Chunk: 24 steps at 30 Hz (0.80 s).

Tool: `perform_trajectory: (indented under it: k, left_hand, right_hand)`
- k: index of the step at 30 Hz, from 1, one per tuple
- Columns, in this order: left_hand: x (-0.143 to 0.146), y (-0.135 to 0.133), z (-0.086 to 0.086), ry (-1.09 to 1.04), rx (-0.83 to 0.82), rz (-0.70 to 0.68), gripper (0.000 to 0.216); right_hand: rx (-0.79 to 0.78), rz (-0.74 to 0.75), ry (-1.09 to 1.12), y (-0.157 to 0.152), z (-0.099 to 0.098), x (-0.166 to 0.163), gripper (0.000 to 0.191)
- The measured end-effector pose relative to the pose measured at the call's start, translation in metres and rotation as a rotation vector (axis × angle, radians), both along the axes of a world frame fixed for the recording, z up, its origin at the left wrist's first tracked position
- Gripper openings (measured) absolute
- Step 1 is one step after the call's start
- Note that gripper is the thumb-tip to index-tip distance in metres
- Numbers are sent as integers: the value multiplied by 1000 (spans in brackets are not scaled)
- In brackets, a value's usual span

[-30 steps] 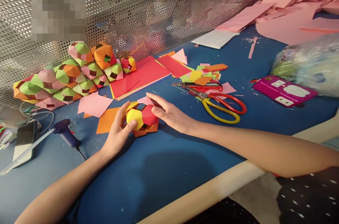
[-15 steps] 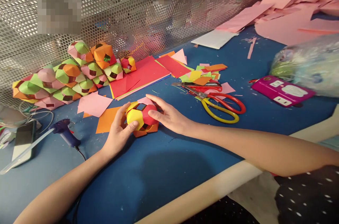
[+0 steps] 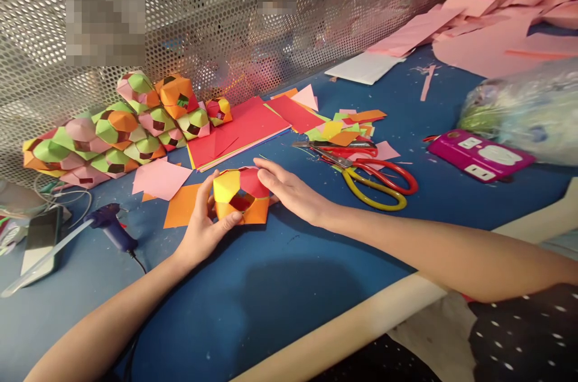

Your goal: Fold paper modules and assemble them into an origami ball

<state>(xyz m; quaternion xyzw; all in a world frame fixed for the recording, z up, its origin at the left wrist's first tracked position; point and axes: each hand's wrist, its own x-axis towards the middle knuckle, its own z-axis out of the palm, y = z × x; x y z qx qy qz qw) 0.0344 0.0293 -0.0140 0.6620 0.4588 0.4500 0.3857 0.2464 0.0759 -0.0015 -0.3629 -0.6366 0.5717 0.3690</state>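
A hollow folded-paper ball (image 3: pixel 244 201) in yellow, red and orange is held between my two hands, just above the blue table. My left hand (image 3: pixel 205 225) grips its left side, with the thumb across the lower front and the fingers behind. On the right side, my right hand (image 3: pixel 289 192) cups the ball, its thumb and fingers by the red panel. Dark gaps show between the panels. Behind my left hand lies an orange paper sheet (image 3: pixel 180 206), with a pink paper sheet (image 3: pixel 162 178) beside it.
Finished paper balls (image 3: pixel 120 126) are piled against the perforated metal screen (image 3: pixel 203 9). A glue gun (image 3: pixel 111 225) and a phone (image 3: pixel 41 243) lie at left. Scissors (image 3: pixel 374 189), paper scraps (image 3: pixel 345 129) and a magenta box (image 3: pixel 481 155) are at right. Red sheets (image 3: pixel 244 126) are stacked behind.
The paper ball has been turned between my hands: the yellow and red panels have tipped up and back, and an opening and an orange panel now face me. My right thumb has shifted off the front.
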Motion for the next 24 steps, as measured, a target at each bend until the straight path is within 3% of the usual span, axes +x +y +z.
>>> perform_trajectory:
  k: [5,8,17,24]
  left_hand:
    - [2,-1,0,-99,-50,72,70]
    - [3,-3,0,-113,-71,89,69]
    - [5,-4,1,-94,-92,131,68]
    - [9,-1,9,-322,-229,116,66]
  right_hand:
    - [471,63,-89,1,-11,1,96]
    - [635,103,-129,2,-18,-2,98]
    - [692,6,-106,2,-24,-7,87]
    - [665,60,-143,4,-17,-3,103]
